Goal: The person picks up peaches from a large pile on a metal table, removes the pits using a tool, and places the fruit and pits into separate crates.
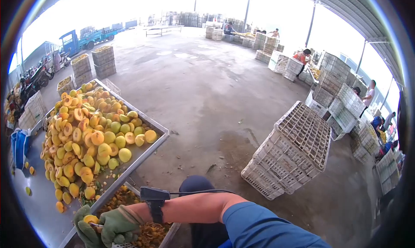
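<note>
At the bottom left, my left hand (85,230), in a green glove, is closed around a yellow fruit half (90,219). My right hand (117,224), also gloved, is closed beside it on a small tool (98,226), mostly hidden, whose tip is at the fruit. Both hands are near the edge of a metal table (149,149). A large heap of halved yellow and orange fruit (86,140) lies on this table. Below the edge, under my right wrist, a container (170,236) holds orange scraps.
Stacked white plastic crates (287,151) stand on the concrete floor to the right. A blue container (19,148) sits at the far left. More crate stacks and several people, one in orange (301,58), are at the back right. A blue truck (84,39) is behind.
</note>
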A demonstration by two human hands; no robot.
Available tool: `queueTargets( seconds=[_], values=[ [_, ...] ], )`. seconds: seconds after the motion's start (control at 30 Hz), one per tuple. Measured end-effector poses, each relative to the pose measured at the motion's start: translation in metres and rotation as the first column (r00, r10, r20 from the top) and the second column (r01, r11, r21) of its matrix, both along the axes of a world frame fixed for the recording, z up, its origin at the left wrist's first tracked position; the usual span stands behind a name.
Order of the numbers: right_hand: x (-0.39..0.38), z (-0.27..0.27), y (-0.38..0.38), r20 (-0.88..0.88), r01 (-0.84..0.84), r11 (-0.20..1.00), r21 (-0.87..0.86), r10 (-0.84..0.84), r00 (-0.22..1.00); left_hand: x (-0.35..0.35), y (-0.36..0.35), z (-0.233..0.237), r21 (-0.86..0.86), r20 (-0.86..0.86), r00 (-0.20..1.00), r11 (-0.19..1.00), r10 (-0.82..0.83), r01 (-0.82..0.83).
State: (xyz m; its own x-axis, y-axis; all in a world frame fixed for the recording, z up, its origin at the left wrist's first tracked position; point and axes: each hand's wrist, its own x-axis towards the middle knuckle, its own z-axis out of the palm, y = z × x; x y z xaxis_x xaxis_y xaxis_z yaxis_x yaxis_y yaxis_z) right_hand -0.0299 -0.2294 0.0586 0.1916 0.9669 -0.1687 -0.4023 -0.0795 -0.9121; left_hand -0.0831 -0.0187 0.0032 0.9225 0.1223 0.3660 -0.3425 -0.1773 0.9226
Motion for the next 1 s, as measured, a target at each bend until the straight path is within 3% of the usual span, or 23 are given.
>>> queueTargets(
  seconds=[0.07,0.27,0.33,0.37,0.4,0.43,0.47,0.5,0.57,0.67,0.77,0.8,0.83,0.87,0.93,1.0],
  values=[
    [-0.001,-0.011,0.001,-0.203,-0.034,0.994,0.100,0.054,0.978,0.002,-0.004,0.001,-0.004,-0.038,0.999,1.000,0.011,-0.011],
    [0.004,-0.034,0.010,-0.414,-0.175,0.955,0.238,0.263,0.871,-0.001,-0.004,0.006,-0.095,-0.141,0.990,0.995,-0.001,-0.013],
    [-0.005,-0.046,0.000,-0.310,0.022,0.969,0.246,0.057,0.949,-0.003,0.007,0.004,-0.201,-0.198,0.980,0.980,-0.028,-0.012],
    [-0.003,-0.049,-0.004,-0.364,-0.051,0.944,0.326,0.175,0.915,-0.007,0.020,-0.001,-0.275,-0.230,0.972,0.961,-0.048,-0.018],
    [-0.010,-0.047,-0.010,-0.304,0.114,0.971,0.210,-0.046,0.952,-0.010,0.027,-0.003,-0.354,-0.262,0.962,0.935,-0.078,-0.021],
    [0.001,-0.040,-0.012,-0.422,-0.045,0.996,0.071,0.071,0.904,-0.015,0.034,-0.005,-0.432,-0.290,0.950,0.902,-0.114,-0.023],
    [0.007,-0.033,-0.012,-0.312,-0.061,0.998,-0.016,0.053,0.949,-0.019,0.039,-0.006,-0.510,-0.303,0.940,0.860,-0.154,-0.024],
    [0.013,-0.036,-0.013,-0.063,-0.029,0.995,-0.096,0.023,0.998,-0.022,0.039,-0.008,-0.567,-0.309,0.932,0.823,-0.192,-0.018],
    [0.006,-0.011,-0.008,0.077,0.022,0.895,-0.446,0.013,0.997,-0.021,0.037,-0.011,-0.621,-0.325,0.916,0.783,-0.236,-0.019],
    [0.005,-0.036,-0.003,0.180,0.117,0.814,-0.569,-0.015,0.983,-0.030,0.034,0.005,-0.495,-0.425,0.893,0.864,-0.149,-0.092],
    [-0.005,-0.041,0.006,0.236,0.134,0.804,-0.579,0.008,0.972,-0.053,0.048,0.014,-0.338,-0.491,0.870,0.930,-0.042,-0.146],
    [-0.007,-0.037,0.006,0.251,0.139,0.795,-0.590,0.017,0.968,-0.061,0.063,0.008,0.005,-0.394,0.908,0.988,0.144,-0.155],
    [-0.008,-0.030,0.007,0.290,0.121,0.783,-0.610,0.078,0.954,-0.069,0.087,-0.005,0.343,-0.230,0.933,0.921,0.275,-0.187],
    [-0.010,-0.029,0.007,0.387,0.148,0.811,-0.566,0.103,0.916,-0.076,0.109,-0.005,0.629,-0.027,0.941,0.737,0.337,-0.246],
    [-0.017,-0.033,0.004,0.568,0.185,0.862,-0.471,0.136,0.812,-0.098,0.153,0.021,0.926,-0.278,0.690,0.377,0.668,0.009],
    [-0.019,-0.022,0.003,0.707,0.213,0.877,-0.430,0.181,0.683,-0.097,0.154,0.050,0.956,-0.293,0.547,0.252,0.784,0.151]
  ],
)
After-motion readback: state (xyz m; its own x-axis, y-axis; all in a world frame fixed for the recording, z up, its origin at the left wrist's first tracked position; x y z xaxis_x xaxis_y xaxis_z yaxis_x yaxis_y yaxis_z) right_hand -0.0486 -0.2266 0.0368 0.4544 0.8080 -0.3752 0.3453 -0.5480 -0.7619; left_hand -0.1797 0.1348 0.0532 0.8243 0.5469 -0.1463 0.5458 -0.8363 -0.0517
